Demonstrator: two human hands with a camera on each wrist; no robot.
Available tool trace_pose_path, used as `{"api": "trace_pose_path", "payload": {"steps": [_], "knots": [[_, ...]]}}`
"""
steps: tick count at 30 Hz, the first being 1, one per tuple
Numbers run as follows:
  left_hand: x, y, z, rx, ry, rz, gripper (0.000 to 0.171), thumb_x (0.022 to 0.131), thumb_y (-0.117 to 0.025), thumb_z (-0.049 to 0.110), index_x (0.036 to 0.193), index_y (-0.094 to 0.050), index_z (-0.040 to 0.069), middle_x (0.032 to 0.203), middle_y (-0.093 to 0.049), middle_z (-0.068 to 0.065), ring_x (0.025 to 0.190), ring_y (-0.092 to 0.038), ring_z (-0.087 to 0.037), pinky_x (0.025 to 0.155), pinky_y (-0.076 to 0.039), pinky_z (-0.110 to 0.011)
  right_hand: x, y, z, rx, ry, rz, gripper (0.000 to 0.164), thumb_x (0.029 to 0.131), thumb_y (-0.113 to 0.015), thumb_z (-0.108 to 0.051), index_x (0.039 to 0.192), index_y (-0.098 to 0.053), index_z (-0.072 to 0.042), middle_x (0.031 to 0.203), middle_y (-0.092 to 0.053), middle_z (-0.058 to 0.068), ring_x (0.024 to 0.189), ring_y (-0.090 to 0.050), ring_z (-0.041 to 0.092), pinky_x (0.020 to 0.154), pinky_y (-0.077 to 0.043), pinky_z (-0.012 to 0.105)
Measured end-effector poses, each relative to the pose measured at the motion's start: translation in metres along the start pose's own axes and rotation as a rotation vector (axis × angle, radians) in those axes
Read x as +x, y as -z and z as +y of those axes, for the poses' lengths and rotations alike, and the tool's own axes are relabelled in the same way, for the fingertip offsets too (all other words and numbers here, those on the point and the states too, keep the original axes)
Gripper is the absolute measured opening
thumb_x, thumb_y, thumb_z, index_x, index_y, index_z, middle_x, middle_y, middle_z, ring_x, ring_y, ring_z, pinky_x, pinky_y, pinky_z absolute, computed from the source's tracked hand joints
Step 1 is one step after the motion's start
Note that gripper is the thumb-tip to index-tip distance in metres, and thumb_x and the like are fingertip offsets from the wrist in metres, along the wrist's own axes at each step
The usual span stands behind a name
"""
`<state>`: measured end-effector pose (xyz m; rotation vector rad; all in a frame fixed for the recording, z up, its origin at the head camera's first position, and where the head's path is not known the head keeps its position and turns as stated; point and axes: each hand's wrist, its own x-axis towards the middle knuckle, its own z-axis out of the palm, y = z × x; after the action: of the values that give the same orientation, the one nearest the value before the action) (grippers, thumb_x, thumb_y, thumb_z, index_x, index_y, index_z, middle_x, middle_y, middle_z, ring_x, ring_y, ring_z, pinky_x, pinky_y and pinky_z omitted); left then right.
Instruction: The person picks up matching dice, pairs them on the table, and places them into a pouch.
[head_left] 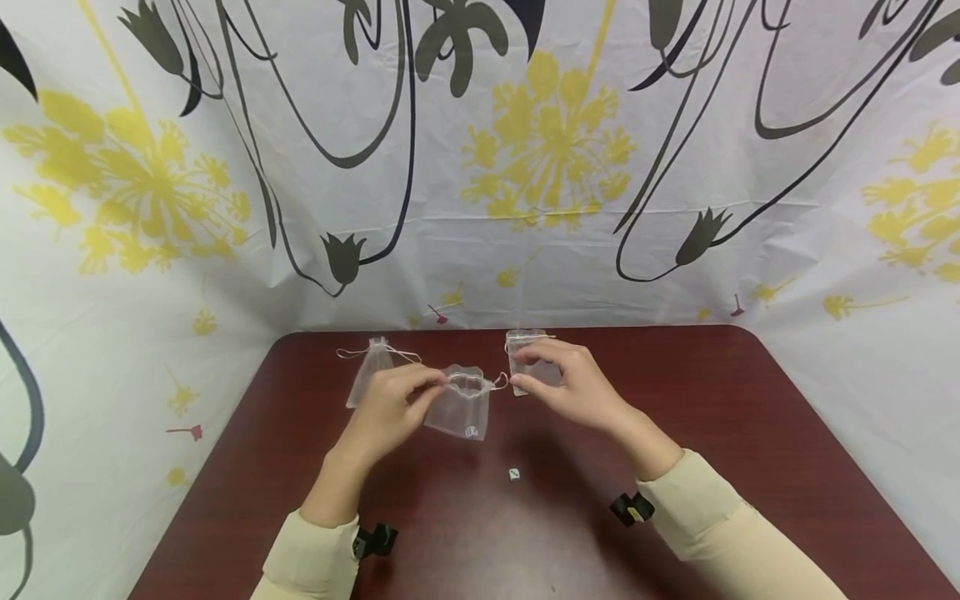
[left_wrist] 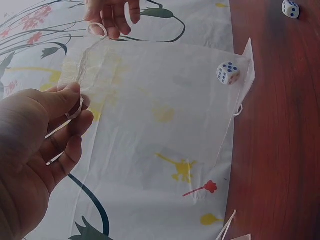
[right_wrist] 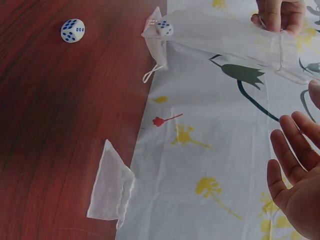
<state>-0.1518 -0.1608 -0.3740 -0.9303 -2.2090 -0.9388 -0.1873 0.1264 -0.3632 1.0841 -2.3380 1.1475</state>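
A sheer white drawstring pouch hangs above the table, its top edge pinched between the thumb and fingers of my left hand. A white die with blue dots lies inside at the pouch's bottom. From the pouch's other side sticks out a drawstring loop. My right hand is beside that loop, thumb and forefinger apart; whether the thumb touches the cord is hard to tell. The right wrist view shows its other fingers loosely spread. A second die sits on the table below the pouch.
Another sheer pouch lies at the back left of the dark red table, partly behind my left hand. A third pouch lies at the back, partly behind my right hand. A patterned cloth hangs behind the table.
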Motion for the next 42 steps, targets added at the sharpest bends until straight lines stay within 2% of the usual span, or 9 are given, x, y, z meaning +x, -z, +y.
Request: {"api": "trace_pose_path", "payload": {"steps": [7, 14, 16, 24, 29, 35, 42], "knots": [[-0.001, 0.000, -0.001, 0.007, 0.000, 0.010, 0.014, 0.082, -0.080, -0.004, 0.093, -0.077, 0.003, 0.086, -0.074, -0.003, 0.072, -0.065, -0.012, 0.061, -0.057, -0.035, -0.003, -0.003, 0.003, 0.008, -0.005, 0.011, 0.024, 0.086, -0.081, -0.014, 0.109, -0.074, -0.010, 0.104, -0.072, 0.003, 0.096, -0.066, 0.017, 0.079, -0.052, 0.032], [0.000, 0.001, -0.002, 0.016, -0.001, 0.019, 0.013, 0.082, -0.081, -0.003, 0.093, -0.077, 0.003, 0.085, -0.074, -0.003, 0.072, -0.066, -0.011, 0.061, -0.056, -0.032, -0.017, -0.018, 0.016, 0.030, -0.013, 0.003, 0.024, 0.086, -0.082, -0.013, 0.108, -0.073, -0.009, 0.099, -0.071, -0.004, 0.093, -0.067, 0.015, 0.083, -0.057, 0.036], [-0.001, 0.001, -0.002, 0.018, 0.006, 0.016, 0.013, 0.082, -0.082, -0.003, 0.093, -0.077, 0.003, 0.085, -0.074, -0.003, 0.072, -0.066, -0.011, 0.061, -0.056, -0.033, -0.024, -0.026, 0.020, 0.044, -0.010, -0.009, 0.024, 0.086, -0.081, -0.012, 0.108, -0.073, -0.008, 0.099, -0.072, -0.004, 0.092, -0.067, 0.013, 0.083, -0.057, 0.037], [-0.003, 0.000, -0.002, -0.004, 0.027, 0.002, 0.013, 0.082, -0.081, -0.003, 0.093, -0.077, 0.003, 0.086, -0.075, -0.003, 0.074, -0.067, -0.012, 0.062, -0.058, -0.036, -0.047, -0.049, 0.031, 0.052, -0.013, -0.070, 0.022, 0.086, -0.081, -0.014, 0.105, -0.073, -0.007, 0.096, -0.073, 0.003, 0.089, -0.068, 0.021, 0.080, -0.057, 0.041], [-0.005, 0.000, -0.003, -0.004, 0.030, 0.003, 0.014, 0.082, -0.081, -0.003, 0.093, -0.077, 0.004, 0.086, -0.074, -0.002, 0.075, -0.067, -0.012, 0.063, -0.058, -0.036, -0.057, -0.057, 0.036, 0.019, -0.047, -0.167, 0.026, 0.087, -0.081, -0.019, 0.107, -0.073, -0.004, 0.100, -0.073, 0.008, 0.092, -0.068, 0.019, 0.081, -0.057, 0.038], [-0.007, 0.000, -0.003, -0.002, 0.031, -0.007, 0.013, 0.082, -0.081, -0.003, 0.092, -0.077, 0.003, 0.086, -0.074, -0.002, 0.075, -0.067, -0.011, 0.066, -0.055, -0.026, -0.066, -0.064, 0.039, -0.087, -0.042, -0.344, 0.025, 0.089, -0.080, -0.026, 0.105, -0.074, -0.007, 0.098, -0.072, 0.000, 0.092, -0.067, 0.014, 0.081, -0.056, 0.035], [-0.008, 0.000, -0.004, -0.022, 0.037, -0.016, 0.014, 0.082, -0.080, -0.005, 0.093, -0.076, 0.002, 0.087, -0.074, -0.003, 0.076, -0.068, -0.013, 0.065, -0.058, -0.036, -0.072, -0.069, 0.038, -0.126, -0.071, -0.446, 0.027, 0.087, -0.081, -0.029, 0.106, -0.075, -0.011, 0.096, -0.070, -0.002, 0.086, -0.064, 0.013, 0.077, -0.054, 0.030]]}}
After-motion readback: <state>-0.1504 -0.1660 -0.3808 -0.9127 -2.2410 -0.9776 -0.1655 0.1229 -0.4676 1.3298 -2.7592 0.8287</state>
